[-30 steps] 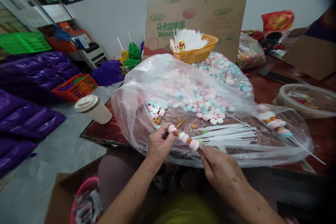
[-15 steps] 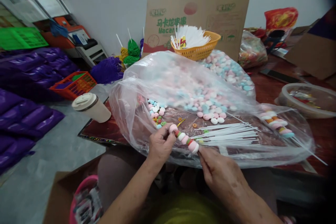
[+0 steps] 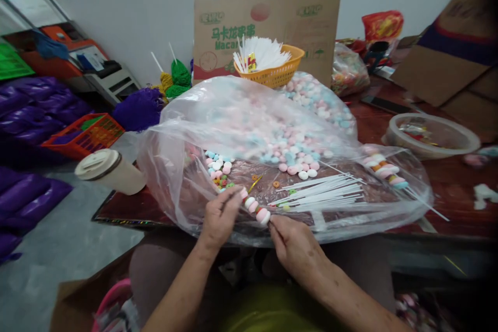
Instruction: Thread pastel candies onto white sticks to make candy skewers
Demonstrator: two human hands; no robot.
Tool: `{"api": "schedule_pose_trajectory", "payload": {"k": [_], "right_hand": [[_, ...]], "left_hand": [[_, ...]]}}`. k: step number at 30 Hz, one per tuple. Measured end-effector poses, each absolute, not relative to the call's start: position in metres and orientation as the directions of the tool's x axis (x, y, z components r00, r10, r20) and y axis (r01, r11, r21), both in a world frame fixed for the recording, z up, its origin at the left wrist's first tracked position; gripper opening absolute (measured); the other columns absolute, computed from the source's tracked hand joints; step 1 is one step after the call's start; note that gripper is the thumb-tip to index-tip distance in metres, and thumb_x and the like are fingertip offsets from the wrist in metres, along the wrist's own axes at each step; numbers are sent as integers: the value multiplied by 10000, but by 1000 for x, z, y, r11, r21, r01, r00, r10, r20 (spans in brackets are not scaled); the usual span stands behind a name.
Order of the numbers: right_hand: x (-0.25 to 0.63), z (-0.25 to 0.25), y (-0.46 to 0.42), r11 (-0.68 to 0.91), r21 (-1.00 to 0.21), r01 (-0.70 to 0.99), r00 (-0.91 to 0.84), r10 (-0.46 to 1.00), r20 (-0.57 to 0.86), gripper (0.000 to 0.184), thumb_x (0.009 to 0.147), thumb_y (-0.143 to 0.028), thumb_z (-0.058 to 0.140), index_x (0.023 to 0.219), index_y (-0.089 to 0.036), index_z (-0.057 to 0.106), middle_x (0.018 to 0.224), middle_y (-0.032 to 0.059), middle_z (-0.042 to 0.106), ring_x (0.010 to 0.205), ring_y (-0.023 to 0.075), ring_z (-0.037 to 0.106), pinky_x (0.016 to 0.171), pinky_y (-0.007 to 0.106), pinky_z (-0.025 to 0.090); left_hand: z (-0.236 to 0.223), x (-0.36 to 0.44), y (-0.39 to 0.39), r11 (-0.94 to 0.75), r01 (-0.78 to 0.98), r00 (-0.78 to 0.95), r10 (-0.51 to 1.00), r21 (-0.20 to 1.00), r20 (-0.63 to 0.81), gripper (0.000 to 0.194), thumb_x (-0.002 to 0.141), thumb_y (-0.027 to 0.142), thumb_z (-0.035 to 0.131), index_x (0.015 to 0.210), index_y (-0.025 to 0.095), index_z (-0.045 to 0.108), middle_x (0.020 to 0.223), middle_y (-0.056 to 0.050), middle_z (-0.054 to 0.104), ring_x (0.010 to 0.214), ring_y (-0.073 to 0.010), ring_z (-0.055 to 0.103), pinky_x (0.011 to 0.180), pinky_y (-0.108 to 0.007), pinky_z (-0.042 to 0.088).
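Observation:
A skewer of pink, white, red and green candies slants between my two hands, over the near edge of the plastic bag. My right hand is closed on its lower end, just below the last white candy; the stick itself is hidden in the fingers. At the upper end my left hand has its fingers around the top pink candy, slightly blurred. Loose marshmallow candies and small fruit-coloured rings lie just beyond. White sticks are spread to the right, and finished candy skewers lie farther right.
A clear plastic bag spreads over the dark red table. Behind it stand a yellow basket of white sticks and a cardboard box. A lidded cup tilts at the left edge; a round plastic tub sits right.
The view has turned right, so everything sits farther left. My left fingers have shifted at the skewer's top end and cover more of the top candy. My right hand keeps its grip.

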State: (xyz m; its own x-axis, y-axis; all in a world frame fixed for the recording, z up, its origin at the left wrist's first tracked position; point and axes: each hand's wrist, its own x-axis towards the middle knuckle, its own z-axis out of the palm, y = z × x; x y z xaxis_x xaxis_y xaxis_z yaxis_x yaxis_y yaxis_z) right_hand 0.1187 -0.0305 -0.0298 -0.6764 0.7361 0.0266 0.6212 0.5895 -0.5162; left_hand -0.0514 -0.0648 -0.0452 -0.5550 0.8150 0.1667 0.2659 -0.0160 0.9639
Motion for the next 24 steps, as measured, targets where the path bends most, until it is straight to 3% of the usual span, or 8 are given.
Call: {"api": "schedule_pose_trajectory", "payload": {"k": [2, 5, 7, 10, 15, 21, 24], "right_hand": [[116, -31, -31, 585, -570, 577, -680, 731, 63, 211, 843, -130, 381, 701, -159, 535, 686, 43, 605, 629, 133, 545, 578, 239, 312], [111, -29, -36, 589, -565, 578, -686, 725, 54, 206, 840, -119, 373, 727, -149, 542, 702, 53, 606, 625, 139, 538, 568, 247, 307], [108, -29, -38, 584, -536, 609, -686, 728, 13, 201, 825, -95, 371, 764, -142, 556, 709, 59, 614, 617, 148, 544, 552, 258, 296], [107, -33, -39, 580, -513, 633, -677, 736, -5, 204, 803, -81, 379, 820, -146, 572, 737, 58, 627, 628, 159, 563, 551, 264, 305], [107, -38, -37, 604, -499, 621, -678, 734, 44, 238, 772, -91, 398, 898, -174, 581, 760, 51, 642, 640, 184, 589, 537, 276, 336], [108, -44, -37, 642, -495, 585, -699, 709, 93, 299, 797, -93, 383, 965, -252, 574, 773, 47, 657, 637, 182, 596, 539, 284, 402], [124, -49, -22, 645, -480, 595, -666, 729, 156, 263, 786, -102, 434, 890, -280, 598, 762, 23, 669, 640, 155, 595, 572, 254, 432]], "left_hand": [[-40, -52, -55, -86, -85, -645, 764, 993, 11, 129, 749, 296, 598, 771, 175, 639, 713, 7, 660, 680, -114, 608, 674, -218, 482], [-32, -43, -39, -154, -541, -597, 763, 827, -248, 159, 661, 247, 675, 733, 168, 557, 645, 34, 612, 614, -114, 604, 611, -238, 487], [-26, -33, -32, -98, -689, -487, 797, 718, -358, 195, 651, 252, 674, 756, 159, 539, 646, 15, 612, 611, -145, 618, 591, -272, 498], [-21, -20, -29, -119, -726, -480, 793, 678, -375, 219, 699, 323, 634, 684, 165, 483, 537, 42, 543, 466, -111, 550, 527, -263, 488], [-24, -8, -32, -235, -614, -592, 769, 753, -242, 293, 734, 330, 613, 615, 176, 394, 459, 82, 443, 395, -71, 465, 482, -209, 453], [-31, 11, -27, -193, -634, -556, 787, 749, -267, 309, 726, 317, 619, 614, 182, 365, 447, 95, 404, 357, -50, 406, 474, -198, 435], [-34, 15, -21, -120, -642, -467, 844, 757, -262, 283, 728, 371, 625, 690, 189, 411, 482, 89, 439, 396, -62, 453, 506, -211, 452]]}}
